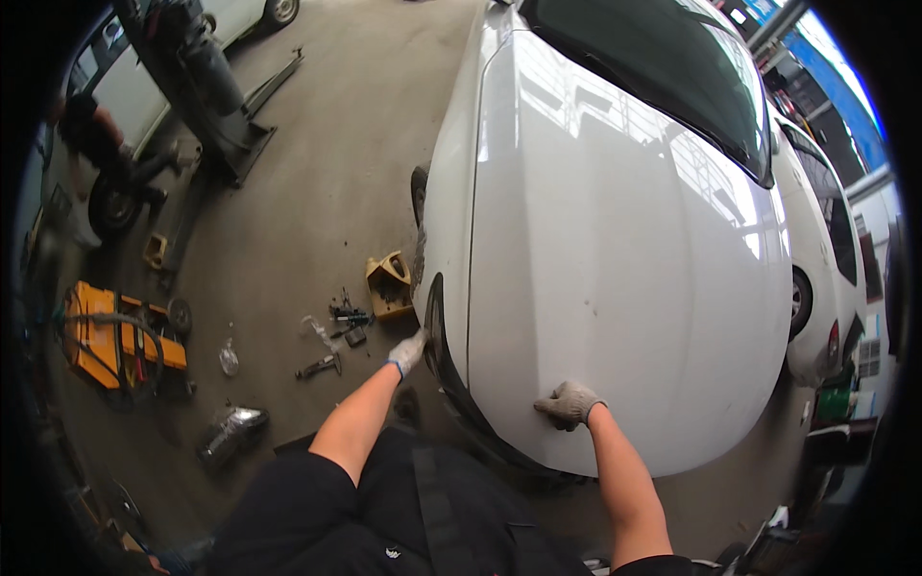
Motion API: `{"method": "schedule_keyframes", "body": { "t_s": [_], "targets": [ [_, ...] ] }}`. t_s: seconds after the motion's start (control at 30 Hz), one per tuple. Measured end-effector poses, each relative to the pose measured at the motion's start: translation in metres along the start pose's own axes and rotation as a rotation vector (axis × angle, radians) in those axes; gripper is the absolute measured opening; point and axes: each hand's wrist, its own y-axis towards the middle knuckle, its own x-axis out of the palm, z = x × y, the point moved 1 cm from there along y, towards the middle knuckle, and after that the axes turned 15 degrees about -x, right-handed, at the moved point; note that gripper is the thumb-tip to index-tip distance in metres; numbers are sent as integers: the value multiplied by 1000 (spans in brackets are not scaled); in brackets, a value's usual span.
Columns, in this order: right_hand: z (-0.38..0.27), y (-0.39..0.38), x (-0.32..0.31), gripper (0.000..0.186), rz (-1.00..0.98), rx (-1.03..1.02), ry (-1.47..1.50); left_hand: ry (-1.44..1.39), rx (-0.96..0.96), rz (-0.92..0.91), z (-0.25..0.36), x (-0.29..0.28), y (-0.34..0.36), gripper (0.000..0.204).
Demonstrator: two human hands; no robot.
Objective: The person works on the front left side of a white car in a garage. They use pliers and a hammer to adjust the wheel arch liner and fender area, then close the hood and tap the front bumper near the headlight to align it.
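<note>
A white car's hood fills the middle and right of the view. My right hand, in a grey-white work glove, rests on the hood near its front edge, with fingers curled and nothing visible in them. My left hand, in a whitish glove with a blue cuff edge, reaches to the car's front left corner. It touches the edge beside the dark headlight area; its fingertips are partly hidden there, so their grip is unclear.
By the front wheel stands a cut-open yellowish container, with tools and small parts on the floor. Further left are a headlight unit, an orange wheeled machine and a lift post. Another person crouches by a wheel.
</note>
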Motion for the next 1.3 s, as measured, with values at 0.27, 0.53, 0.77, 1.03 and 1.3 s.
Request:
{"method": "schedule_keyframes", "body": {
  "t_s": [0.27,0.53,0.77,1.03,1.3],
  "targets": [
    [-1,4,-4,47,8,16,-24,-251,-35,-11,-81,11,50,38],
    [0,11,1,48,47,19,45,-334,314,113,-11,-47,52,56],
    [6,19,7,49,19,50,48,-508,132,138,4,-26,31,52],
    [3,21,6,49,25,61,16,-430,188,112,5,-27,47,44],
    [8,23,11,47,78,99,59,-86,179,201,-44,-7,9,40]
  ]
}}
